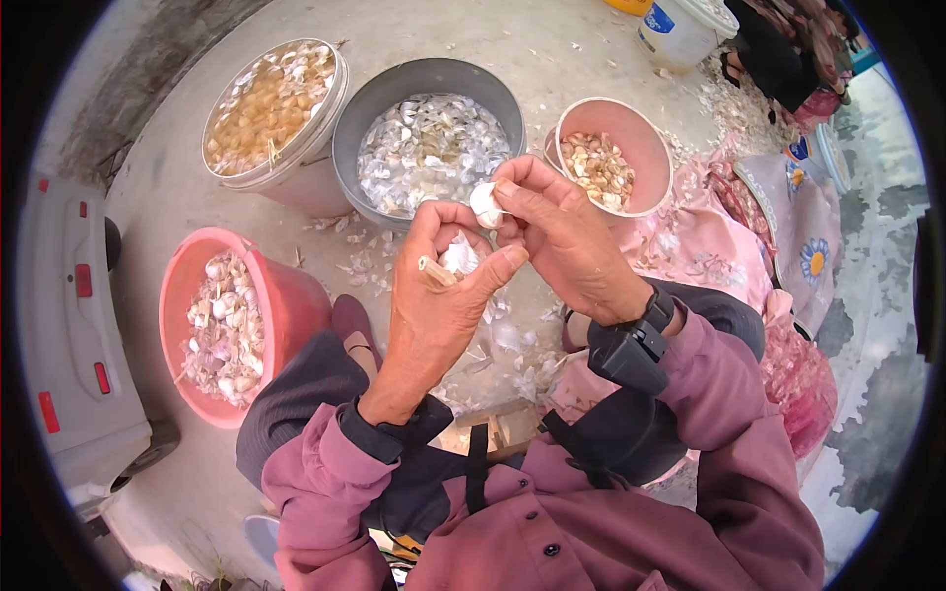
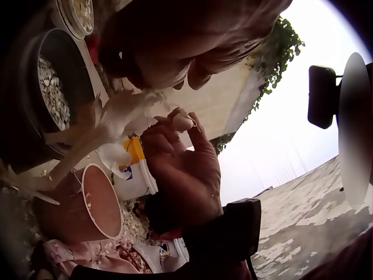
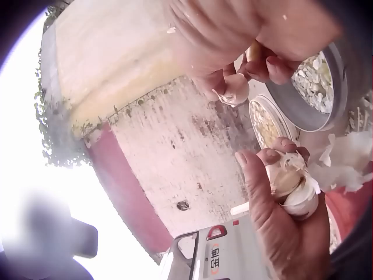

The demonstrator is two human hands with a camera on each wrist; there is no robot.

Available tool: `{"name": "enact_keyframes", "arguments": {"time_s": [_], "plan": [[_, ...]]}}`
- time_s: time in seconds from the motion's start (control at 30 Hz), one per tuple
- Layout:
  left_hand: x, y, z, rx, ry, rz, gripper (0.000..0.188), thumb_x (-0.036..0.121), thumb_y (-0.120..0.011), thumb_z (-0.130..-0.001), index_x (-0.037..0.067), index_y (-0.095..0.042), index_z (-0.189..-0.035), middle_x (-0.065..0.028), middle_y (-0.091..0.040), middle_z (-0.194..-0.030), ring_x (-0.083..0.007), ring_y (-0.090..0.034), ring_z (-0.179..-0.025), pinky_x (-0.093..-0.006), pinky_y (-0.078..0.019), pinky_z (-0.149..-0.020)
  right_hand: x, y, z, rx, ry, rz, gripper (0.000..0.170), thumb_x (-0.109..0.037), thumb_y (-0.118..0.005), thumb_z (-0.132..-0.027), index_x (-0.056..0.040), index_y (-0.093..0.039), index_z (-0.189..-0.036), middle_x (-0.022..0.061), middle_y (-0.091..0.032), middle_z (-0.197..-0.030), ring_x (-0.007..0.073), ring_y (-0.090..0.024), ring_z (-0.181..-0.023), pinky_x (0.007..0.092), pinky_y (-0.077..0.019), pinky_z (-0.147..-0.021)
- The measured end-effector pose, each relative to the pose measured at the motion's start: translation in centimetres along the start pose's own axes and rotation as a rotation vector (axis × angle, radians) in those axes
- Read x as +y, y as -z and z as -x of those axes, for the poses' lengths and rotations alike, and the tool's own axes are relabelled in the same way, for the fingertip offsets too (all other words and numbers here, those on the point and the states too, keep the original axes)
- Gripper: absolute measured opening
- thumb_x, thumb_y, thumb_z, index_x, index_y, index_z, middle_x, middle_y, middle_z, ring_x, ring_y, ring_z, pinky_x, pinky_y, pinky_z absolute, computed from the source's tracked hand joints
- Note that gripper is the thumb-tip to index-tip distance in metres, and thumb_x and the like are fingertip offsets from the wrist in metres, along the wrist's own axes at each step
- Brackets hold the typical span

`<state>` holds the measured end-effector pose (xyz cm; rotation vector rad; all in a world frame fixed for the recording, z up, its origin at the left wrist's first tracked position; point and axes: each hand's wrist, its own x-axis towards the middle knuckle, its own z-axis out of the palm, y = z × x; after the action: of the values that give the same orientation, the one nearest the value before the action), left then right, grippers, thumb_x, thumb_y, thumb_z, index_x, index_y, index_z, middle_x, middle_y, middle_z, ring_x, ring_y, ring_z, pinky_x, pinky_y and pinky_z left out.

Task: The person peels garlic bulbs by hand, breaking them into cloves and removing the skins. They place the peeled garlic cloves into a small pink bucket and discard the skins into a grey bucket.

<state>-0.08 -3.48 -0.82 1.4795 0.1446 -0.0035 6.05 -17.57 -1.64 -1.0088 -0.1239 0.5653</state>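
Observation:
My left hand (image 1: 426, 313) grips a partly broken-open garlic bulb (image 3: 302, 195), its fingers curled round it. The dry stem (image 1: 437, 270) pokes out between thumb and fingers, and papery skin hangs loose from the bulb. Close beside it, my right hand (image 1: 581, 246) pinches a white garlic clove (image 1: 486, 205) between thumb and fingers. In the right wrist view that clove (image 3: 235, 91) still has skin on it. Beneath both hands, a grey basin (image 1: 350, 148) holds loose white garlic skins in water.
A pink tub (image 1: 296, 310) of whole bulbs stands at left. Behind it is a white bucket (image 1: 320, 163) of cloves in liquid. A pale pink bucket (image 1: 650, 163) with cloves stands right of the basin. Skins (image 1: 507, 360) litter the floor between the feet. A vehicle (image 1: 84, 335) is at far left.

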Motion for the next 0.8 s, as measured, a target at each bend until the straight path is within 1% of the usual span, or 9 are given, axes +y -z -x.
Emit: {"name": "enact_keyframes", "arguments": {"time_s": [0.07,0.17,0.2,0.33,0.4,0.53,0.6,0.73,0.8], "plan": [[-0.6,-0.1,-0.3,0.079,-0.208,-0.13,0.024,0.019,-0.069,-0.092,0.002,-0.054,-0.101,-0.0038,-0.061,-0.079,-0.0096,-0.053,-0.072,-0.0281,-0.0434,-0.062,0.9,-0.2,0.0,0.011,0.037,0.139,0.014,-0.019,-0.06,-0.098,-0.0052,-0.057,-0.103,-0.0027,-0.057,-0.09,0.0045,-0.051,-0.078,0.0218,-0.0437,-0.068],[-0.9,0.7,-0.3,0.049,-0.225,-0.208,0.021,0.018,-0.064,-0.094,0.001,-0.054,-0.102,-0.0064,-0.061,-0.076,-0.0107,-0.054,-0.071,-0.0294,-0.0438,-0.062,0.6,0.1,-0.1,-0.054,0.066,0.302,0.014,-0.018,-0.059,-0.098,-0.0048,-0.057,-0.102,-0.0021,-0.057,-0.088,0.0042,-0.051,-0.078,0.0221,-0.0445,-0.068],[-0.3,1.4,-0.1,-0.028,-0.141,-0.194,0.022,0.022,-0.061,-0.098,0.004,-0.057,-0.109,0.0008,-0.059,-0.087,-0.0057,-0.05,-0.079,-0.0221,-0.0413,-0.069,0.2,-0.2,0.0,-0.061,0.067,0.314,0.016,-0.018,-0.059,-0.098,-0.0033,-0.056,-0.101,-0.0009,-0.058,-0.087,0.0053,-0.053,-0.079,0.0235,-0.0463,-0.069],[0.4,1.9,0.2,-0.062,-0.12,-0.252,0.022,0.024,-0.057,-0.1,0.003,-0.058,-0.107,0.0012,-0.059,-0.084,-0.006,-0.05,-0.077,-0.0231,-0.0413,-0.068,-0.8,-1.1,0.3,0.014,0.188,0.485,0.019,-0.019,-0.06,-0.097,-0.0017,-0.058,-0.104,0.0011,-0.058,-0.088,0.0079,-0.055,-0.08,0.0245,-0.0478,-0.072],[0.4,2.2,0.2,-0.117,-0.113,-0.315,0.025,0.024,-0.058,-0.099,-0.001,-0.056,-0.105,-0.0104,-0.059,-0.071,-0.0196,-0.055,-0.062,-0.0345,-0.0435,-0.059,-2.1,-1.2,0.5,-0.123,0.129,0.574,0.024,-0.021,-0.06,-0.097,-0.0015,-0.06,-0.111,0.0037,-0.059,-0.091,0.0105,-0.058,-0.083,0.0259,-0.0487,-0.073],[1.0,2.4,0.5,-0.169,-0.128,-0.381,0.028,0.025,-0.057,-0.099,-0.002,-0.057,-0.109,-0.0124,-0.061,-0.069,-0.0246,-0.058,-0.061,-0.0365,-0.0443,-0.059,-1.3,-0.8,0.4,-0.211,0.237,0.744,0.025,-0.022,-0.06,-0.097,-0.0027,-0.063,-0.112,0.0058,-0.059,-0.09,0.012,-0.06,-0.081,0.0273,-0.0499,-0.072],[1.0,2.4,0.4,-0.102,-0.097,-0.435,0.028,0.023,-0.058,-0.098,-0.003,-0.06,-0.109,-0.0138,-0.063,-0.069,-0.0279,-0.062,-0.063,-0.0376,-0.0452,-0.06,-1.4,-1.2,0.6,-0.177,0.263,0.791,0.024,-0.023,-0.061,-0.096,-0.0014,-0.066,-0.106,0.0078,-0.059,-0.088,0.0132,-0.061,-0.077,0.0293,-0.0515,-0.07],[1.3,2.4,0.4,-0.075,-0.047,-0.467,0.023,0.02,-0.057,-0.097,-0.002,-0.063,-0.099,-0.013,-0.066,-0.07,-0.0248,-0.063,-0.063,-0.0369,-0.046,-0.06,-0.6,-1.2,0.7,-0.108,0.24,0.76,0.02,-0.019,-0.061,-0.095,-0.0001,-0.066,-0.099,0.01,-0.059,-0.088,0.0143,-0.059,-0.069,0.0303,-0.0486,-0.063],[1.3,2.4,0.4,-0.073,-0.032,-0.522,0.026,0.023,-0.058,-0.098,-0.002,-0.063,-0.095,-0.0109,-0.064,-0.068,-0.0189,-0.057,-0.058,-0.0346,-0.0428,-0.056,-0.8,-1.6,1.1,-0.085,0.249,0.779,0.021,-0.021,-0.062,-0.094,-0.0008,-0.065,-0.1,0.0078,-0.057,-0.089,0.0125,-0.056,-0.071,0.0289,-0.0465,-0.063]]}}
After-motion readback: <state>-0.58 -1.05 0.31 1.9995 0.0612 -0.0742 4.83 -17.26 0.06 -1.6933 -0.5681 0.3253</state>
